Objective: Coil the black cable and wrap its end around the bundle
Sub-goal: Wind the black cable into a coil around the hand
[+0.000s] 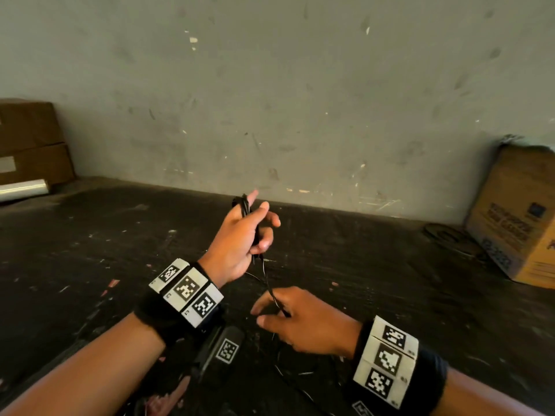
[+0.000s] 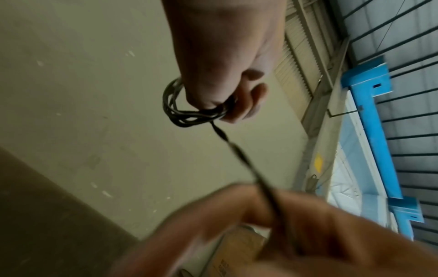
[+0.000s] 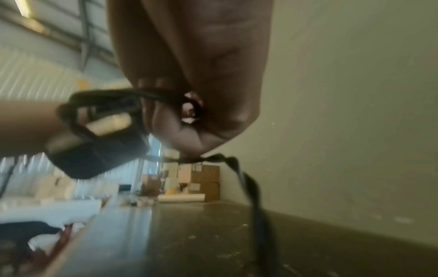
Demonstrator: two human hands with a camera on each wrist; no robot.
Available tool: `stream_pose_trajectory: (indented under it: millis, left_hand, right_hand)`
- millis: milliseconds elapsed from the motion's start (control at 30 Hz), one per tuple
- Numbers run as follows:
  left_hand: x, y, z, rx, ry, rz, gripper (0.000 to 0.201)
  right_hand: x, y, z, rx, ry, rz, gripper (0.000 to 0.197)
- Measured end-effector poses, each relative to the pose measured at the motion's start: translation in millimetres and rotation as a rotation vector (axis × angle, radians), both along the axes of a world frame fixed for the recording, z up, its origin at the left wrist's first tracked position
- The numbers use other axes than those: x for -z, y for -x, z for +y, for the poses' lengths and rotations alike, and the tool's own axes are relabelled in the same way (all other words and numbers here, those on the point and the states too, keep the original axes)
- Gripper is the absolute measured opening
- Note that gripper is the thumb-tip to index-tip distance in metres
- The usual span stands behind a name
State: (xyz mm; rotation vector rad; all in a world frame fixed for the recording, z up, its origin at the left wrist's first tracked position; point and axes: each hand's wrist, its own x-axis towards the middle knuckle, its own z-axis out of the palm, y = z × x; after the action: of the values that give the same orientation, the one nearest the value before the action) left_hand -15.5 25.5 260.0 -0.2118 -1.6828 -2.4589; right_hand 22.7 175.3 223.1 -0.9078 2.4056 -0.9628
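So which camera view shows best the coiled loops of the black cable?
The left wrist view: the coiled loops hang clearly around the left hand. The head view shows only a thin edge of them; the right wrist view shows them blurred.

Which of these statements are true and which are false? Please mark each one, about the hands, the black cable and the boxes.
1. The left hand holds the coiled loops of the black cable. True.
2. The right hand is empty. False: it pinches the loose cable strand that runs up to the coil.
3. The whole cable is already coiled. False: slack still lies on the dark table.
4. A cardboard box stands at the right by the wall. True.
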Motion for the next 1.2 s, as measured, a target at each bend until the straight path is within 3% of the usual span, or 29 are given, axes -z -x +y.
stream_pose_trajectory:
  millis: [167, 300, 400, 467, 500, 533, 567, 667, 767, 900, 967, 1033, 1133, 1200]
  left_hand:
    - [6.2, -1.1, -1.4, 0.029, 0.003, 0.003, 0.069]
    - [9.3, -2.7, -8.2, 0.038, 0.075, 0.013, 0.073]
    - [10.5, 3.7, -21.7, -0.015, 0.001, 0.002, 0.072]
    - [9.0, 6.6, -30.3, -0.074, -0.129, -0.025, 0.061]
    - [7.1, 7.3, -34.2, -0.095, -0.212, -0.055, 0.045]
    - [4.8, 8.2, -37.5, -0.1, -0.311, -0.087, 0.028]
    - [3.6, 9.1, -41.3, -0.09, -0.413, -0.127, 0.023]
    - [0.2, 10.1, -47.5, -0.05, -0.672, -0.183, 0.052]
    - [-1.9, 6.2, -41.4, 0.045, -0.681, -0.146, 0.042]
    - [-0.5, 2.0, -31.3, 0.236, -0.631, -0.11, 0.047]
    - [0.3, 4.9, -33.5, 0.287, -0.621, -0.103, 0.063]
    - [0.5, 5.7, -34.1, 0.281, -0.583, -0.066, 0.068]
    - [1.2, 2.5, -33.0, 0.19, -0.398, 0.026, 0.047]
    - [5.9, 2.3, -33.7, 0.119, -0.241, 0.055, 0.059]
  right_hand:
    - [-10.6, -6.6, -3.5, 0.069, 0.065, -0.334, 0.027]
    - [-18.0, -8.8, 2.1, 0.101, 0.128, -0.443, 0.026]
    - [-20.9, -8.9, 9.8, 0.137, 0.221, -0.477, 0.022]
    - [-20.7, -9.5, 14.3, 0.155, 0.262, -0.499, 0.021]
    - [-20.1, -10.3, 16.3, 0.151, 0.267, -0.494, 0.022]
    - [-18.3, -10.7, 17.6, 0.145, 0.255, -0.464, 0.023]
    - [-14.5, -10.8, 17.9, 0.132, 0.215, -0.389, 0.024]
    - [2.0, -8.2, 14.4, 0.066, -0.049, 0.125, 0.024]
    - [13.6, -3.0, 5.5, 0.044, -0.248, 0.406, 0.019]
    - [17.9, 4.8, -2.7, 0.05, -0.439, 0.486, 0.023]
    - [17.0, 7.8, -2.1, 0.064, -0.492, 0.471, 0.024]
    - [13.3, 8.0, 1.3, 0.07, -0.492, 0.464, 0.023]
    - [3.7, 1.7, 10.0, 0.082, -0.387, 0.455, 0.021]
    - [-5.4, -4.2, 15.2, 0.122, -0.289, 0.482, 0.018]
